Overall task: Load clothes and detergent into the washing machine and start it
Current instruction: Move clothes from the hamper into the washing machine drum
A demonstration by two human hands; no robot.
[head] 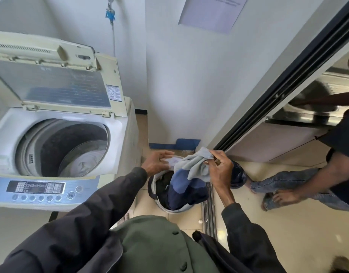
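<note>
Head view, looking down. My right hand (219,170) pinches a pale blue-grey garment (191,166) at its upper edge, fingers (215,154) closed on the cloth; the garment hangs with its lower, darker blue bands draping into the laundry basket (155,196) on the floor. My left hand (155,162) sits just left of the garment with fingers spread and slightly curled, holding nothing; whether the fingertips touch the cloth I cannot tell. The basket stands between the washing machine (120,134) and the sliding door track (209,209), and dark clothing fills it. The machine, at left, has its lid (57,85) raised and folded back; the drum (71,146) is open, with a pale item lying at its bottom. The control panel (41,190) faces me along the front edge. At right, a second person's arm (335,170) and sandalled foot (278,200) stand near the basket.
</note>
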